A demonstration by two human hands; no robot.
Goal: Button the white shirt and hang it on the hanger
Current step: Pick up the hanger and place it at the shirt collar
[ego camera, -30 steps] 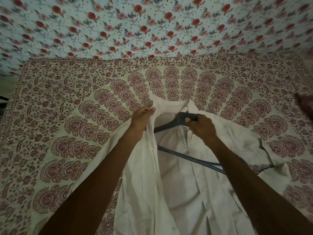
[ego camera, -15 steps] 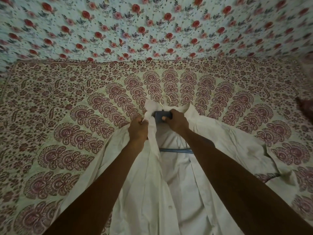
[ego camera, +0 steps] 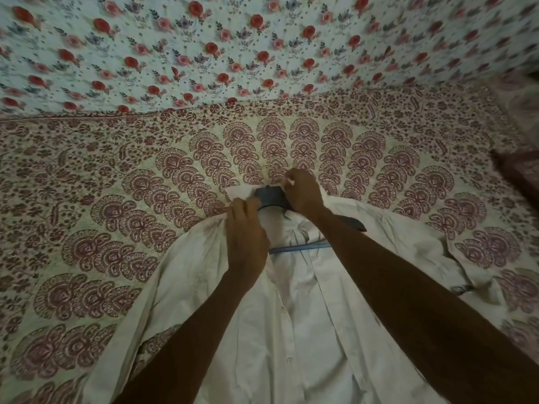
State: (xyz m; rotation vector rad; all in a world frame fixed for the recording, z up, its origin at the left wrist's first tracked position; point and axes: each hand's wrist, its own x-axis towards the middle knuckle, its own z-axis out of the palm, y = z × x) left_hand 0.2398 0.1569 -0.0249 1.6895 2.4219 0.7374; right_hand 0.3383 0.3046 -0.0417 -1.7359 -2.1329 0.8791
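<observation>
Shirt (ego camera: 291, 330), gripped by the left hand (ego camera: 246, 233) and pinched by the right hand (ego camera: 300, 191), is best drawn evenly over the hanger (ego camera: 269, 195).

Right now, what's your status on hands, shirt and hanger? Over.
Left hand grips white shirt shoulder, right hand pinches its collar. Shirt flat on bedspread, front open, hanger inside, one end bare. Nothing blocking.
</observation>
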